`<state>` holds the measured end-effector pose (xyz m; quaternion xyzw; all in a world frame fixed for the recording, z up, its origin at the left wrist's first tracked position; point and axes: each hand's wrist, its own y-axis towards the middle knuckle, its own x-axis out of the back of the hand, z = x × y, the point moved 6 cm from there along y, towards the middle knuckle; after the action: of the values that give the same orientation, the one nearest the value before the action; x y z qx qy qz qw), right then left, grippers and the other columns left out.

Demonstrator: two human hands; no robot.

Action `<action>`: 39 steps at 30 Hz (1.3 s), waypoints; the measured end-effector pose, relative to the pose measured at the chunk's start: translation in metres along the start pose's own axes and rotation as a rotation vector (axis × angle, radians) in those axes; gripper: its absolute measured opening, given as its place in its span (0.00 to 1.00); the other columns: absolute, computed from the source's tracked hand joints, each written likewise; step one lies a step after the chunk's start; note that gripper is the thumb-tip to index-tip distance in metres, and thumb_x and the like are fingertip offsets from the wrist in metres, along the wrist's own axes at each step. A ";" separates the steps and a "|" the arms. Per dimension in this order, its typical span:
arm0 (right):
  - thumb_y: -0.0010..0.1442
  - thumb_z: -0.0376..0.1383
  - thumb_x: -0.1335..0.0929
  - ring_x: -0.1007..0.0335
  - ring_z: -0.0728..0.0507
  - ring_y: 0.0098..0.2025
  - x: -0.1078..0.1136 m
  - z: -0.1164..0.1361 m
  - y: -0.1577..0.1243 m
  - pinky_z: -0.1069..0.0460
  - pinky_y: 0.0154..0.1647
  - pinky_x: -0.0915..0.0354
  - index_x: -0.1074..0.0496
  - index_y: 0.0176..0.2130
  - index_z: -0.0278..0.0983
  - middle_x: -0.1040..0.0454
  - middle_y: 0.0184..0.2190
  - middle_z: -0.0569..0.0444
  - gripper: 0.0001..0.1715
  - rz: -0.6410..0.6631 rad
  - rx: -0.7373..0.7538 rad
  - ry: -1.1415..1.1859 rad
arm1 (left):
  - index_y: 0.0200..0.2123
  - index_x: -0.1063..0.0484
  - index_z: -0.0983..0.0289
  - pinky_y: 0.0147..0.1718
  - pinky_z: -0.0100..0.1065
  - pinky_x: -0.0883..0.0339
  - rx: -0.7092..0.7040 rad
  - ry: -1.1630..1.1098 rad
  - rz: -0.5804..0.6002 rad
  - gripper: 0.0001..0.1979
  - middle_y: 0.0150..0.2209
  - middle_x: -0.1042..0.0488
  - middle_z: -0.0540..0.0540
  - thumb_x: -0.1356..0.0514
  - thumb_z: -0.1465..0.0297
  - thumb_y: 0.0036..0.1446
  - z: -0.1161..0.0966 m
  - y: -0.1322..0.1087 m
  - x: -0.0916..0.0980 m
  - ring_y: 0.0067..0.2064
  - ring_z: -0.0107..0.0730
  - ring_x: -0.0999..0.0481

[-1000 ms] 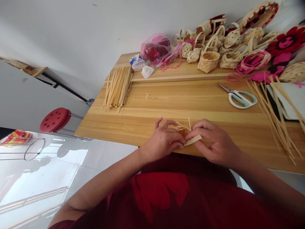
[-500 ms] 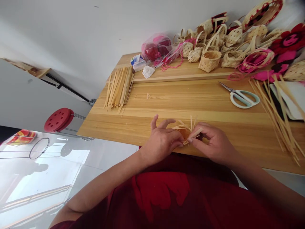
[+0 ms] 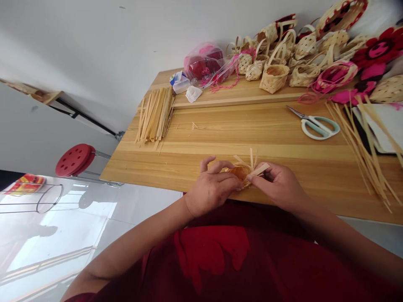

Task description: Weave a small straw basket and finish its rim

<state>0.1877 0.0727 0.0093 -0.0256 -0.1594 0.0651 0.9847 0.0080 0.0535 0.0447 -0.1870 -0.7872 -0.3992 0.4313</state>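
Note:
A small half-woven basket [image 3: 241, 171] of pale straw strips sits between both hands at the near edge of the wooden table [image 3: 239, 134]. Loose strip ends stick up from it. My left hand [image 3: 211, 188] curls round its left side, fingers closed on it. My right hand [image 3: 279, 186] pinches a flat straw strip [image 3: 260, 169] that sticks out of the basket to the right.
A bundle of cut straw strips [image 3: 155, 113] lies at the table's left, long strips [image 3: 362, 147] at the right. Scissors [image 3: 316, 125] lie right of centre. Finished small baskets [image 3: 273, 77], a plastic bag [image 3: 206, 65] and pink flower pieces [image 3: 376, 50] crowd the back. A red stool [image 3: 74, 158] stands left.
Both hands have shifted slightly up the table with the basket. The strip in my right hand has swung from pointing low and right to pointing up and right.

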 end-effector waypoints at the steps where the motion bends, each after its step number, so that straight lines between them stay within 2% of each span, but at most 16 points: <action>1: 0.56 0.44 0.27 0.37 0.46 0.27 0.000 0.000 0.000 0.50 0.30 0.40 0.28 0.26 0.41 0.30 0.23 0.57 0.13 0.004 -0.005 0.011 | 0.43 0.22 0.54 0.67 0.47 0.56 0.025 -0.034 0.044 0.09 0.41 0.14 0.42 0.39 0.75 0.70 0.001 0.003 0.003 0.59 0.34 0.25; 5: 0.55 0.45 0.26 0.37 0.47 0.27 -0.003 -0.003 0.000 0.50 0.29 0.40 0.26 0.27 0.40 0.30 0.23 0.57 0.13 -0.003 -0.041 0.038 | 0.37 0.19 0.56 0.60 0.47 0.47 0.165 -0.163 0.203 0.09 0.39 0.14 0.48 0.38 0.74 0.68 0.009 0.015 0.009 0.59 0.39 0.25; 10: 0.56 0.45 0.27 0.37 0.47 0.26 -0.005 -0.001 -0.003 0.50 0.28 0.41 0.26 0.27 0.39 0.29 0.23 0.57 0.13 -0.019 -0.033 0.011 | 0.35 0.19 0.57 0.61 0.47 0.45 0.307 -0.213 0.183 0.08 0.37 0.16 0.47 0.36 0.75 0.65 0.013 0.025 0.009 0.56 0.39 0.24; 14: 0.58 0.44 0.28 0.38 0.47 0.25 -0.005 0.004 -0.006 0.50 0.27 0.43 0.24 0.29 0.39 0.30 0.23 0.57 0.12 -0.017 0.001 -0.027 | 0.35 0.20 0.57 0.61 0.48 0.44 0.454 -0.254 0.154 0.05 0.34 0.16 0.46 0.31 0.74 0.61 0.017 0.026 0.007 0.52 0.38 0.23; 18: 0.58 0.44 0.28 0.41 0.48 0.24 -0.007 0.008 -0.007 0.50 0.26 0.45 0.25 0.28 0.39 0.31 0.22 0.58 0.12 -0.022 0.006 -0.049 | 0.32 0.18 0.55 0.63 0.53 0.46 0.538 -0.260 0.233 0.06 0.34 0.15 0.46 0.28 0.73 0.59 0.021 0.027 0.004 0.56 0.43 0.25; 22: 0.57 0.45 0.28 0.42 0.48 0.24 -0.009 0.008 -0.006 0.50 0.25 0.46 0.27 0.27 0.40 0.33 0.21 0.59 0.13 -0.019 -0.006 -0.043 | 0.31 0.16 0.53 0.64 0.54 0.46 0.542 -0.249 0.293 0.07 0.36 0.15 0.46 0.28 0.73 0.59 0.023 0.028 0.003 0.59 0.44 0.26; 29: 0.58 0.46 0.27 0.39 0.46 0.27 -0.010 0.002 -0.006 0.50 0.28 0.42 0.26 0.29 0.40 0.31 0.23 0.57 0.14 0.001 -0.027 -0.036 | 0.35 0.15 0.52 0.67 0.53 0.46 0.504 -0.252 0.314 0.07 0.39 0.14 0.46 0.29 0.73 0.60 0.027 0.025 0.005 0.60 0.42 0.26; 35: 0.59 0.46 0.27 0.38 0.46 0.27 -0.010 0.004 -0.006 0.49 0.28 0.41 0.27 0.28 0.40 0.31 0.23 0.57 0.14 -0.002 -0.035 -0.055 | 0.34 0.17 0.55 0.64 0.50 0.42 0.373 -0.278 0.293 0.05 0.40 0.14 0.48 0.30 0.72 0.61 0.027 0.022 0.006 0.59 0.43 0.26; 39: 0.58 0.47 0.27 0.36 0.45 0.27 -0.008 0.005 -0.005 0.49 0.28 0.39 0.26 0.28 0.41 0.28 0.24 0.55 0.14 -0.010 -0.024 -0.057 | 0.35 0.17 0.55 0.63 0.48 0.44 0.329 -0.277 0.255 0.03 0.40 0.15 0.48 0.29 0.70 0.62 0.025 0.018 0.008 0.59 0.42 0.26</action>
<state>0.1789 0.0672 0.0113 -0.0349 -0.1883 0.0590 0.9797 0.0020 0.0839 0.0517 -0.2650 -0.8631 -0.1788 0.3909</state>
